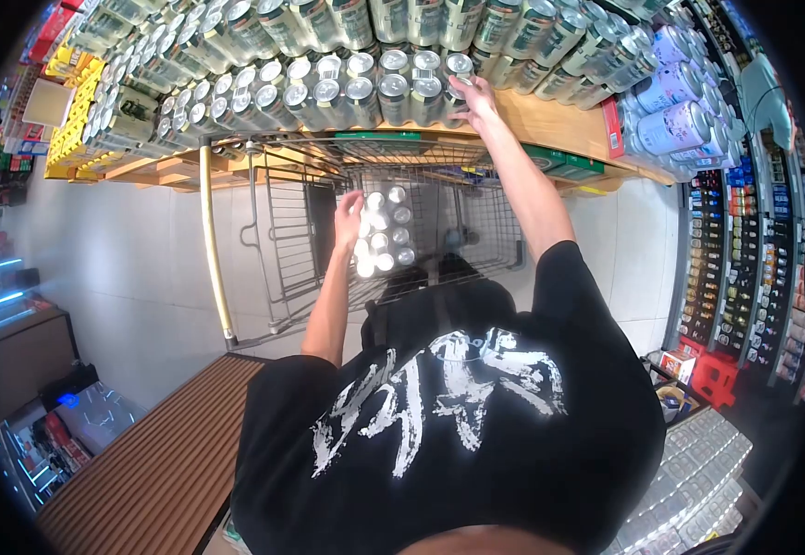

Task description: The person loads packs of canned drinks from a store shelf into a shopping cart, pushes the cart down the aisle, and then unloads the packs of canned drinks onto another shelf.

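Two long rows of cans point(301, 106), set on a pale wooden ledge point(550, 116), stood upright at the front of a larger stack, their round lids silvery and their sides greenish-grey with a sheen. The right hand point(474, 102) was at the right-hand end of these rows, its fingers apart and spread against the end can; whether they clamped it, I could not tell.

Below the ledge was a shopping cart point(284, 259), an open basket of thin grey metal wire with a straight, cream-yellow handle point(214, 231) along its left end. Inside lay a block of drink cans point(379, 222), lids up, packed close in a neat grid, their tops shining brightly. The left hand point(349, 220) was over the basket, just beside the block's left edge; I could not tell whether its fingers were apart or together, nor whether they touched the metal.

To the right of the stack, fatter purple-and-white cans point(666, 129) sat behind a strip of red card point(613, 128); to the left rose bright yellow cartons point(67, 120). The floor point(134, 268) was smooth, pale tile. At lower left ran a brown, ribbed surface point(157, 444), and at lower right lay packs point(698, 472) in what looked like clear film.
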The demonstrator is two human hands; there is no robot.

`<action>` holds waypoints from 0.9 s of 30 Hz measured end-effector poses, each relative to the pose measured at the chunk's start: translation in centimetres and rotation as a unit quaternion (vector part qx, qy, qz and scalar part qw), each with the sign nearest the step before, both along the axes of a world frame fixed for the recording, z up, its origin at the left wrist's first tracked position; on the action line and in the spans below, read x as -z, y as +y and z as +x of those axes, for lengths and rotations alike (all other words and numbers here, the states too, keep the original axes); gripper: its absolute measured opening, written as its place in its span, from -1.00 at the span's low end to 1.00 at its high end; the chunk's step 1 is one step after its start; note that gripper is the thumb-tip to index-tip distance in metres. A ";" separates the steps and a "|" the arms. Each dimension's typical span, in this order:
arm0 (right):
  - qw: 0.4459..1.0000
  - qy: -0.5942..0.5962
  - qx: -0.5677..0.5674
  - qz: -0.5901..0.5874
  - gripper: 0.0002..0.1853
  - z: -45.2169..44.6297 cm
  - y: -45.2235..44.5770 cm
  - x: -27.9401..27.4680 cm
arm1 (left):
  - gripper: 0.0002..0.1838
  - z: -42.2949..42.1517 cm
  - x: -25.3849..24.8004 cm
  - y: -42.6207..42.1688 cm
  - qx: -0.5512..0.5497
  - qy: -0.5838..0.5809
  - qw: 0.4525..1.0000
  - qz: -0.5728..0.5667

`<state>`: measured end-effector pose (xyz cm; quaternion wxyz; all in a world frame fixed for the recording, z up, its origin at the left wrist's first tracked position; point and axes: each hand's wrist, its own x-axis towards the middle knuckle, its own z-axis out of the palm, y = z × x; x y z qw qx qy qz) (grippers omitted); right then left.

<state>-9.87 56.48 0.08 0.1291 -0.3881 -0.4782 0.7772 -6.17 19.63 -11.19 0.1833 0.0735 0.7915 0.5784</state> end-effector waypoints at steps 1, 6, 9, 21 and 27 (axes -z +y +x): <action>1.000 0.005 -0.017 -0.015 -0.34 0.1 0.6 0.5 | -0.74 -0.8 -1.8 1.3 0.006 0.022 1.000 0.004; 0.998 0.017 -0.038 -0.042 -0.31 1.7 1.5 1.6 | -0.71 -3.9 -7.7 6.0 0.024 -0.024 0.996 0.081; 0.997 0.045 -0.025 -0.059 -0.39 3.2 1.2 1.6 | -0.63 -5.8 -9.3 8.9 0.023 -0.045 0.993 0.106; 0.992 0.123 0.001 -0.014 -0.60 7.7 -1.7 2.2 | -0.12 -13.7 -15.3 19.3 0.088 -0.252 0.962 0.061; 0.988 0.154 -0.014 -0.021 -0.72 11.5 -3.4 1.6 | -0.27 -14.4 -12.6 17.3 0.125 -0.370 0.910 0.141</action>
